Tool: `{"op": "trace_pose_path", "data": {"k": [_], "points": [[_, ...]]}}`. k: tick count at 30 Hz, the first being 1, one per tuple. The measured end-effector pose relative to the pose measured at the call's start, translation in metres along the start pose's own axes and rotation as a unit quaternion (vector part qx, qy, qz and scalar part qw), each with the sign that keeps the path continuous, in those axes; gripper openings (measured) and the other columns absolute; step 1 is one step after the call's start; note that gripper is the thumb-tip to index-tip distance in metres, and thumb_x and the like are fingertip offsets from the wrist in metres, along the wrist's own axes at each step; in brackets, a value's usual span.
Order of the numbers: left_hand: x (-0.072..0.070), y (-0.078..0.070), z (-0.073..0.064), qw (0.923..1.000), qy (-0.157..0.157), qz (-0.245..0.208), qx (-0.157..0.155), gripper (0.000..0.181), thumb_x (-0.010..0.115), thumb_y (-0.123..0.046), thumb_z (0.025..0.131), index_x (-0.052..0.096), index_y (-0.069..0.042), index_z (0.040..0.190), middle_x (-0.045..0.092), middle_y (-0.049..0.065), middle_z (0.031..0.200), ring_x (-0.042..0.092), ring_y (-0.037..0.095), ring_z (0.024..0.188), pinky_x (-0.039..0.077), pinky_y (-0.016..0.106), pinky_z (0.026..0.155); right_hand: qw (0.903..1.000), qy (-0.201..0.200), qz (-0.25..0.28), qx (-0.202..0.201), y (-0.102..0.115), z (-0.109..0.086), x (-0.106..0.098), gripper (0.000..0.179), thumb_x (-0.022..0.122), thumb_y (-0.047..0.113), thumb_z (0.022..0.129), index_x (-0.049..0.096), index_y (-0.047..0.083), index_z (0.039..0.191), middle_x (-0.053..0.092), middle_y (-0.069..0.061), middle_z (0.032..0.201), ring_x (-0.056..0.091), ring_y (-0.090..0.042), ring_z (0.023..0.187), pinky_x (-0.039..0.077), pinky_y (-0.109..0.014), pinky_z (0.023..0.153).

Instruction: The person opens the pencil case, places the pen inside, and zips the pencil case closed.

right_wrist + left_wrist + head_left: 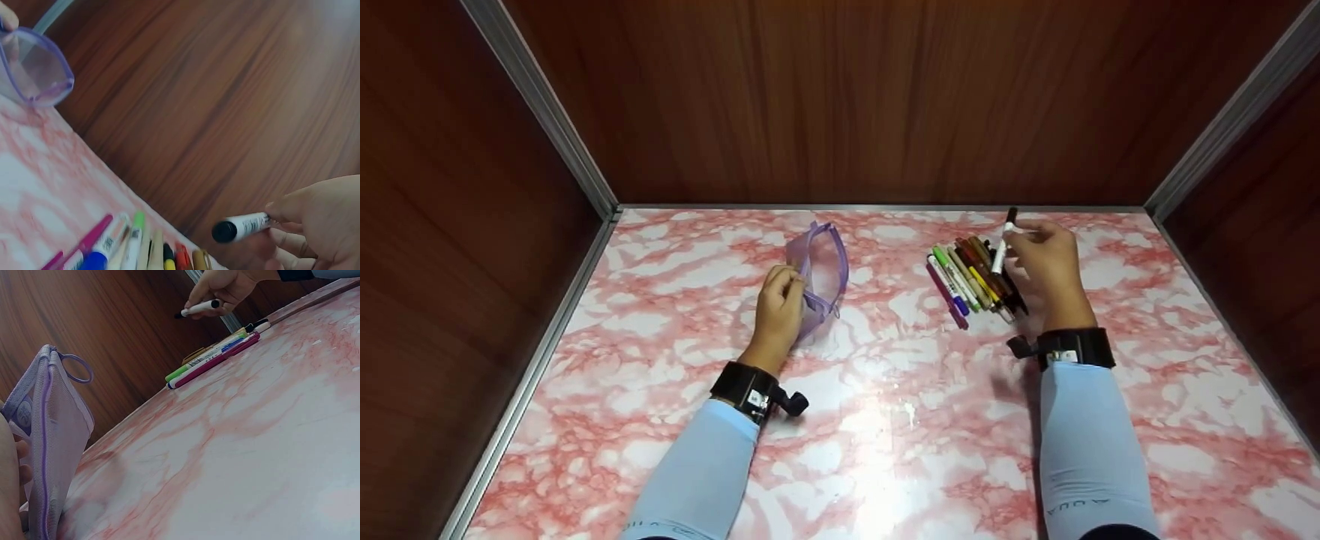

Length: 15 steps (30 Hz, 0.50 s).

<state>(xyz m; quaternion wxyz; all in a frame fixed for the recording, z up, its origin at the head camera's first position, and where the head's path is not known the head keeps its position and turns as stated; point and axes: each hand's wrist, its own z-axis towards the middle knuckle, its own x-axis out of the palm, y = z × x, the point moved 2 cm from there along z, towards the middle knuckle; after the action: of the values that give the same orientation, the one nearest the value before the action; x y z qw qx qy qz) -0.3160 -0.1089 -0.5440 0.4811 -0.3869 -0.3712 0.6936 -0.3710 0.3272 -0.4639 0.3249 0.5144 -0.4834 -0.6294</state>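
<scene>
A purple mesh zip pouch (826, 270) stands on the table with its mouth spread wide, facing right. My left hand (780, 300) pinches the near side of its rim. In the left wrist view the pouch (67, 422) shows a purple zip and a ring at its top corner. My right hand (1046, 255) holds a white marker (1002, 247) with black ends between thumb and fingers, raised above a row of pens (971, 277). Those pens lie side by side: magenta, white with blue cap, green, beige, yellow, red and brown ones show.
The table (885, 420) has a red and white marbled top. Dark wood panels (840, 105) close it in at the back and on both sides, with metal strips (885, 207) along their edges.
</scene>
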Motion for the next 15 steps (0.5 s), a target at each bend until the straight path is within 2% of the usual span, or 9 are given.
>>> {"op": "trace_pose_path", "data": {"k": [7,15], "points": [[0.0,0.003,0.0,1.0,-0.002,-0.003,0.005,0.016,0.062,-0.002,0.107,0.071,0.007,0.099,0.066,0.018,0.112,0.059,0.02,0.102,0.049,0.024,0.09,0.9961,0.008,0.081,-0.035,0.024,-0.006,0.017,0.045,0.076,0.01,0.104,0.067,-0.006,0.145,0.079,0.016,0.085,0.078,-0.005,0.076,0.065,-0.02,0.073],[0.0,0.002,0.0,1.0,-0.002,-0.001,0.002,0.016,0.062,-0.003,0.107,0.072,0.006,0.099,0.067,0.017,0.113,0.061,0.02,0.105,0.051,0.025,0.093,0.9952,0.023,0.083,-0.048,0.042,-0.018,0.047,0.044,0.081,0.014,0.103,0.069,-0.003,0.141,0.081,0.01,0.088,0.076,-0.007,0.071,0.066,-0.023,0.07]]}}
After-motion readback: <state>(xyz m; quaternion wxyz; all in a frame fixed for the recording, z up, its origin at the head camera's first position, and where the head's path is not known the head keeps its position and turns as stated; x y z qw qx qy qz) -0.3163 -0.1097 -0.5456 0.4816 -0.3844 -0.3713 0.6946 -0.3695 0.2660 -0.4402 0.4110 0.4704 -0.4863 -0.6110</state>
